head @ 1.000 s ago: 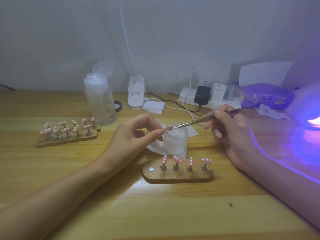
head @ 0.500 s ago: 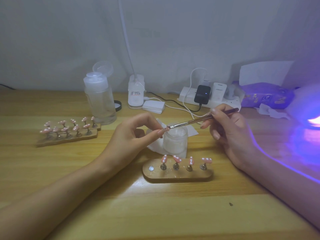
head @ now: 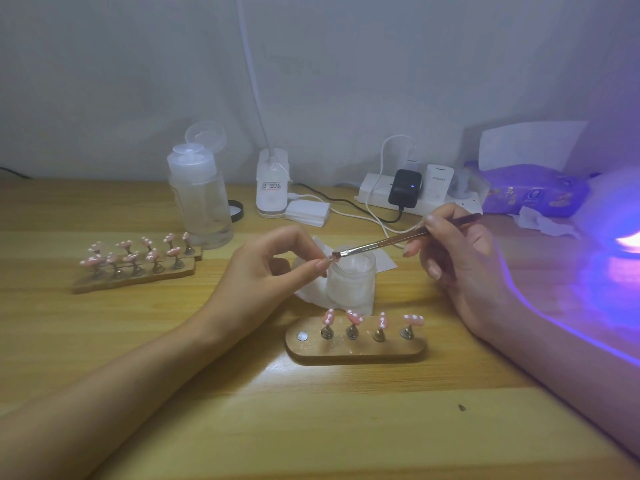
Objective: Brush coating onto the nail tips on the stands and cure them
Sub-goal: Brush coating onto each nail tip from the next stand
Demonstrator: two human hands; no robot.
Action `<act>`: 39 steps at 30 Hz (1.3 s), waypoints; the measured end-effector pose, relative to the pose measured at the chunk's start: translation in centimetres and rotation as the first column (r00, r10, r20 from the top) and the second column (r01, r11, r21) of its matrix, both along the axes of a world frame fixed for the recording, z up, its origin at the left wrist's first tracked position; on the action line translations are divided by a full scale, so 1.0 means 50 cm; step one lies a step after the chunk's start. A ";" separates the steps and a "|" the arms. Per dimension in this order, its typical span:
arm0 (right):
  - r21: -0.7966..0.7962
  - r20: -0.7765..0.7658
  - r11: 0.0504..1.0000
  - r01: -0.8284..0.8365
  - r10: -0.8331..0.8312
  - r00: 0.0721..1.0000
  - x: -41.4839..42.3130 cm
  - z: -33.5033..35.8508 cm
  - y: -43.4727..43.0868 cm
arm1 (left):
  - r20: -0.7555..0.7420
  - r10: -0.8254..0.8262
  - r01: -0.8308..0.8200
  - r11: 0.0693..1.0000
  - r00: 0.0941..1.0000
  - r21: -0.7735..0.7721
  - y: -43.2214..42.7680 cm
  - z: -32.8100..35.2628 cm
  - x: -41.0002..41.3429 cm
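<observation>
Wooden tabletop (head: 242,410) against a pale wall, lit violet at its right edge by the curing lamp (head: 618,209). Near the middle, above a frosted jar (head: 351,284), the left hand (head: 266,271) pinches one nail tip (head: 333,258) between thumb and forefinger. Whether it sits on a small holder, and which way it points, is too small to tell. The right hand (head: 460,261) grips the brush (head: 388,241) like a pen, bristles touching the tip. The brush's long axis runs from the back right down to the left, bristle end pointing left at the pinch.

Just in front of the jar lies a stand (head: 356,349) with four tips on pegs and one bare spot at its left end, likely the held tip's place. Two more stands (head: 135,273) sit toward the left edge, pegs filled.

To coat well, the pinch should probably keep off the pink face. The bristles should lie flat and draw light strokes along the tip's length, leaving a thin, even film with no pooling at the sides. The elbows could rest on the tabletop to steady both hands.
</observation>
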State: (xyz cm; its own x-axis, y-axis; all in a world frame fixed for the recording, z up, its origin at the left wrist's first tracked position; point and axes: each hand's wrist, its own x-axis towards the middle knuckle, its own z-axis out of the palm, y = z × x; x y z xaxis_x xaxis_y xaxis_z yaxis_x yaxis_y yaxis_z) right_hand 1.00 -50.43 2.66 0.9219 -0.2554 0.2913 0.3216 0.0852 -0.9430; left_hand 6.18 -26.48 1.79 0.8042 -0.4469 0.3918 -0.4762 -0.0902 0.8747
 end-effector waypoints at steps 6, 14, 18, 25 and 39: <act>0.023 0.022 0.999 0.042 -0.043 0.999 0.002 -0.004 -0.005 | -0.007 -0.017 0.017 1.000 1.000 0.002 0.000 0.002 -0.004; -0.054 -0.001 0.997 0.047 -0.047 0.999 0.003 -0.006 -0.004 | -0.004 -0.037 0.037 0.999 0.999 -0.001 -0.002 -0.001 -0.001; -0.047 -0.010 0.997 0.064 -0.064 0.998 0.003 -0.005 -0.004 | 0.002 -0.029 0.029 0.999 1.000 0.023 0.000 0.001 -0.001; -0.009 -0.011 0.998 0.065 -0.065 0.998 0.000 -0.002 0.000 | -0.102 0.017 -0.033 0.987 0.995 -0.160 0.025 0.081 0.020; 0.000 -0.065 0.997 0.075 -0.074 0.995 0.000 0.002 0.005 | -0.001 -0.130 0.128 0.973 0.992 0.193 0.095 0.020 -0.041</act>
State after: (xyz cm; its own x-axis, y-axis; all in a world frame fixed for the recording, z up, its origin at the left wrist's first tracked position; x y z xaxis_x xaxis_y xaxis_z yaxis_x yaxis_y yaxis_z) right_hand 0.97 -50.15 2.77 0.9172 -0.3248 0.2309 0.2654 0.0658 -0.9619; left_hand 4.11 -21.75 2.81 0.7311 -0.6142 0.2970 -0.5045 -0.1937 0.8414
